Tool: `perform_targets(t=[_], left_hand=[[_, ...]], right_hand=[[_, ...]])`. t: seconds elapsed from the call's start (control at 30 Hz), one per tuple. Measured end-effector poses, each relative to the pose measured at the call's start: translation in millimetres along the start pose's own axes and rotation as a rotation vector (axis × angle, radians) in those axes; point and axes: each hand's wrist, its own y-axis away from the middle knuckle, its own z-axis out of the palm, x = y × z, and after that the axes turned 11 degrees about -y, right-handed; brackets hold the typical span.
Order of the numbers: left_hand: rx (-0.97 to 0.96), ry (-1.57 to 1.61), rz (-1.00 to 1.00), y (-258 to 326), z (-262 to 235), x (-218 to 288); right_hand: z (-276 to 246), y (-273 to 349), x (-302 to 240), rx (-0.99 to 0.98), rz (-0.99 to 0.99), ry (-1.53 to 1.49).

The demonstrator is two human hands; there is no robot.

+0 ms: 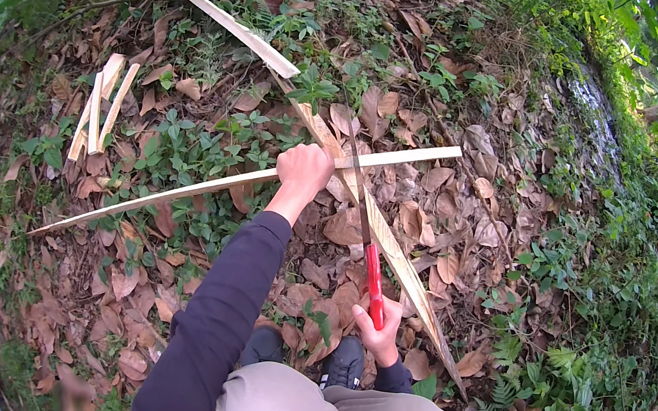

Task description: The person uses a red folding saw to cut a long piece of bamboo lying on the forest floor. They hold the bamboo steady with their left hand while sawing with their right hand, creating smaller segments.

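A long pale wooden strip runs from the lower left up to the right, crossing over a wider wooden plank that lies slantwise on the leaves. My left hand is closed round the strip just left of that crossing. In my right hand is the red handle of a handsaw, gripped near my feet. The saw's thin dark blade points away from me and lies across the strip, a little right of my left fist. Whether the blade has cut into the wood I cannot tell.
Several short pale wood pieces lie in a small pile at the left. Another long split piece rests at the far side, near the plank's far end. Dry brown leaves and low green plants cover the ground. My shoes are close below the saw handle.
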Motion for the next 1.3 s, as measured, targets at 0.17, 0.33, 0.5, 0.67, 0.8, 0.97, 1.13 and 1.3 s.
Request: perform_targets(t=[0.17, 0.33, 0.5, 0.67, 0.8, 0.97, 1.13, 1.3], left_hand=[[0.063, -0.053, -0.022, -1.3, 6.0, 1.4], [-0.012, -0.027, -0.052, 0.0, 3.1, 2.7], [-0.03, -0.072, -0.064, 1.2, 3.4, 4.8], [-0.045, -0.036, -0.042, -3.2, 0.4, 4.6], [-0.008, -0.04, -0.04, -1.1, -1.9, 4.7], [0.015, -0.064, -0.023, 2.7, -0.6, 6.4], [0.003, -0.044, -0.033, -3.1, -3.0, 1.3], [-0.037, -0.028, -0.038, -0.2, -12.1, 8.4]], right_hand=[[-13.5, -10.4, -22.2, -0.098, 0.197, -0.223], [-4.6, -0.6, -16.8, -0.059, 0.192, -0.031], [-5.8, 28.8, 8.5, -0.052, -0.159, 0.13], [-5.8, 20.4, 15.9, 0.046, -0.007, 0.026], [-18.4, 40.7, 18.9, 0.052, -0.059, -0.03], [-13.0, 3.4, 7.7, 0.084, -0.011, -0.032], [1.9, -42.4, 0.1, 0.047, -0.021, -0.022], [7.3, -29.1, -27.9, -0.024, -0.275, 0.151]])
